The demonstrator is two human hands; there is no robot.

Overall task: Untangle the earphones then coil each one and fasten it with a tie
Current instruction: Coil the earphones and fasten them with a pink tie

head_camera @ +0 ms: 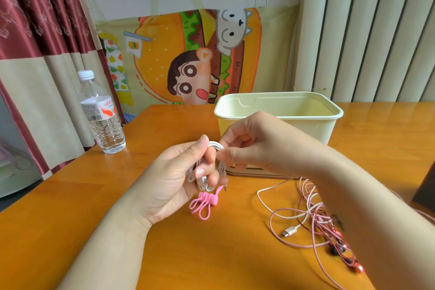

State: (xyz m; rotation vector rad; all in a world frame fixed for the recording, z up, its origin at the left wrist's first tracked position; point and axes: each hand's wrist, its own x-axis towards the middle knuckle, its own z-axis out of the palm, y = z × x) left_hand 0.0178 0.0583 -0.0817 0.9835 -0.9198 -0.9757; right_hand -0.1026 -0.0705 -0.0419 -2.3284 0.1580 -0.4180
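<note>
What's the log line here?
left hand: holds white earphone coil | right hand: pinches coil | pink ties: on table | tangle: waiting

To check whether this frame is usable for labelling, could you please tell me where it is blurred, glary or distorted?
Head view: slight blur on the white earphones and on the left hand and right hand holding them; the bottle is sharp; pale glare on the table at far right; wide-angle bending of the wall panels at the right edge.

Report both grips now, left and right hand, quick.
Left grip: holds the coiled white earphones, fingers curled round them.
Right grip: pinches the top loop of the same earphones.
</note>
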